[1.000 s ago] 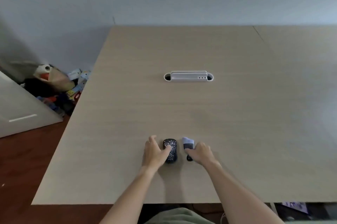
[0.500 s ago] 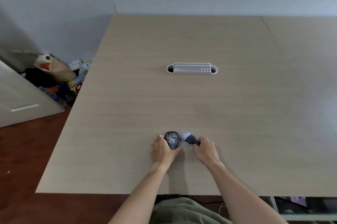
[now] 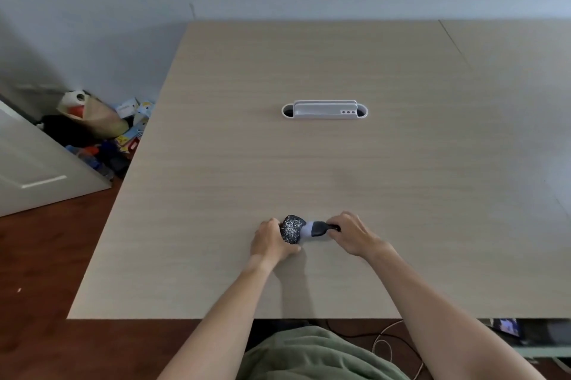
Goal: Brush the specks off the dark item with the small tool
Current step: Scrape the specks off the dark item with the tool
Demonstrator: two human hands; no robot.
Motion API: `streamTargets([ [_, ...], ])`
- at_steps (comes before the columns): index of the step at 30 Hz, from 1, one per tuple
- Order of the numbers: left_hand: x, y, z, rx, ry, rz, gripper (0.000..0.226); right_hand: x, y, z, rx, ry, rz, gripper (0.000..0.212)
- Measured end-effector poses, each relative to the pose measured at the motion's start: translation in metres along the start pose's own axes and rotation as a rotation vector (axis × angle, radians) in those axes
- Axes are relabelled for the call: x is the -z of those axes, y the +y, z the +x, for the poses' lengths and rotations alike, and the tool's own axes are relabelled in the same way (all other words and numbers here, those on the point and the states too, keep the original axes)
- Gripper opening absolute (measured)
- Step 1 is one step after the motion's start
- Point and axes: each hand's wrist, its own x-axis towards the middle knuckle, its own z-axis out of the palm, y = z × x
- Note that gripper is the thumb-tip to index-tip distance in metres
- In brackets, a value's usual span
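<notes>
A dark rounded item (image 3: 291, 228) covered in pale specks sits near the front of the wooden table (image 3: 324, 163). My left hand (image 3: 272, 242) wraps its left side and front and holds it. A small brush (image 3: 315, 229) with pale bristles and a dark handle lies sideways, its bristles touching the item's right side. My right hand (image 3: 350, 234) grips the brush handle from the right.
A white slotted cable tray (image 3: 324, 110) is set in the table's middle, well beyond the hands. Off the table's left edge, clutter and bags (image 3: 99, 129) lie on the floor by a white door (image 3: 34, 169). Cables (image 3: 389, 342) hang under the front edge.
My right hand picked the brush up and turned it sideways, bringing the bristles against the item's right side. My left hand shifted from resting on the item to gripping its left side.
</notes>
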Motion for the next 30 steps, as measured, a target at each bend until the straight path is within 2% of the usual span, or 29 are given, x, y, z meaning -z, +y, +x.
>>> streamTargets([
  [5,0.003,-0.001,0.002,-0.035,-0.012,0.029,0.063,0.013,-0.006,0.006,-0.033,0.039,-0.026,0.021],
  [9,0.005,0.000,0.003,-0.048,-0.040,0.045,0.061,0.014,-0.012,0.008,0.026,-0.070,-0.090,0.014],
  [12,0.007,0.001,0.004,-0.070,-0.057,0.065,0.060,0.015,-0.006,0.007,-0.010,-0.018,-0.158,0.015],
  [17,0.009,0.002,0.005,-0.099,-0.073,0.065,0.052,0.013,-0.014,0.008,0.089,0.027,0.048,0.010],
  [21,0.012,0.004,0.004,-0.110,-0.070,0.082,0.055,0.004,-0.012,0.004,0.084,-0.027,-0.037,0.012],
  [23,0.013,0.003,0.003,-0.114,-0.068,0.096,0.055,0.004,-0.006,0.004,0.004,0.008,-0.059,0.012],
  [26,0.012,0.004,0.002,-0.122,-0.080,0.104,0.054,0.006,-0.016,0.005,0.057,0.078,0.014,0.014],
  [30,0.014,0.004,0.000,-0.113,-0.091,0.062,0.056,0.001,-0.031,0.007,0.117,-0.043,0.018,0.011],
])
